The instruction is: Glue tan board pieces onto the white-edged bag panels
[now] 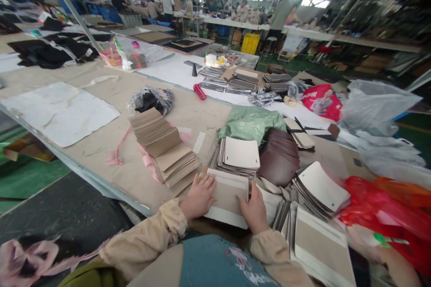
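A pale panel with a beige board piece on its face [226, 197] lies at the table edge before me. My left hand [201, 195] rests on its left side, fingers stretched out flat over it. At the right edge my right hand [254, 208] grips the panel, thumb on top and fingers round the side. Just behind it stands a stack of cream panels with small slots [240, 151]. A long fanned stack of brown boards [155, 132] is left of my hands. Dark brown leather-like pieces [279, 157] sit behind and to the right.
More cream panels [321, 188] and board-faced panels [319, 244] are stacked at right, beside a red plastic bag [387, 219] and a person's arm [400, 260]. Green plastic wrapping [252, 122], a black-filled clear bag [151, 100] and a pink-red cylinder [200, 91] lie farther back.
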Motion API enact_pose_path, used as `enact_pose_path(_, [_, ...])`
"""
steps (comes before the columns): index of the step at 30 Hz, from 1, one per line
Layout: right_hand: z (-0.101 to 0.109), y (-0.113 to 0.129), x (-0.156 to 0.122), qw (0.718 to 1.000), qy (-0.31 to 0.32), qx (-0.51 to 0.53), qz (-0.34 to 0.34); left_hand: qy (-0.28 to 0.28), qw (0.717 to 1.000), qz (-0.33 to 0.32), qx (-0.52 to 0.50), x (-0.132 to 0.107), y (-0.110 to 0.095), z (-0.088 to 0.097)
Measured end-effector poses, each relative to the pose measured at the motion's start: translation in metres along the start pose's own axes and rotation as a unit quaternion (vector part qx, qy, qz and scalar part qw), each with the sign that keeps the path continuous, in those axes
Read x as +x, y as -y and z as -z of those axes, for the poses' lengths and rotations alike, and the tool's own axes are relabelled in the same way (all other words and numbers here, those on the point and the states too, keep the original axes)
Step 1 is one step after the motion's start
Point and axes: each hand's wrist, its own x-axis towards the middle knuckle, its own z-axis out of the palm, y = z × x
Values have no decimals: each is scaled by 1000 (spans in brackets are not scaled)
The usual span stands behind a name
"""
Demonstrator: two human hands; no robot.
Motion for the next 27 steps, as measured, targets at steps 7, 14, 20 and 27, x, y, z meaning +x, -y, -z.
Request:
enact_pose_path(7, [7,12,5,951,69,223,-201,-11,999,-8,-49,-6,5,-3])
enact_pose_path(14, [37,38,-9,840,75,460,-277,-238,899,120,-347,-5,3,28])
enact_pose_path(20, [65,46,-33,819,49,490,-294,-65,719,163,-673,2,-14,61])
enact_pose_path(27, [89,47,-58,793,29,489,-362,-11,624,242,-743,-15,-47,69])
